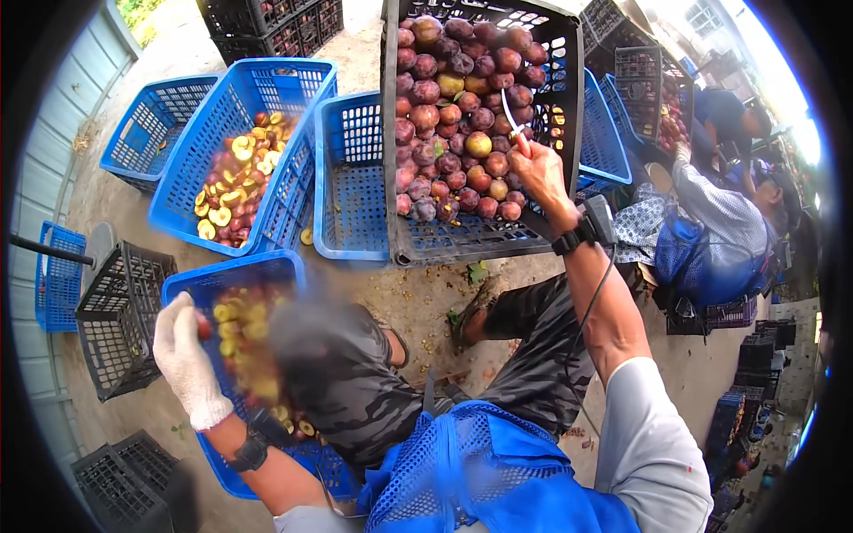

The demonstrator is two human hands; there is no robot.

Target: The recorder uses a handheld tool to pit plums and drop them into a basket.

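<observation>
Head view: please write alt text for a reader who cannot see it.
Seen from above, the right hand holds a small knife over a tilted black crate of whole plums, while the gloved left hand holds a fruit over a blue crate of cut halves. More blue and black crates stand around on the ground, and another person sits at right.

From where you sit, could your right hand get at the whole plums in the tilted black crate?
Probably yes: the right hand, holding a small knife, already hovers over the plums in the black crate, with nothing between.
</observation>
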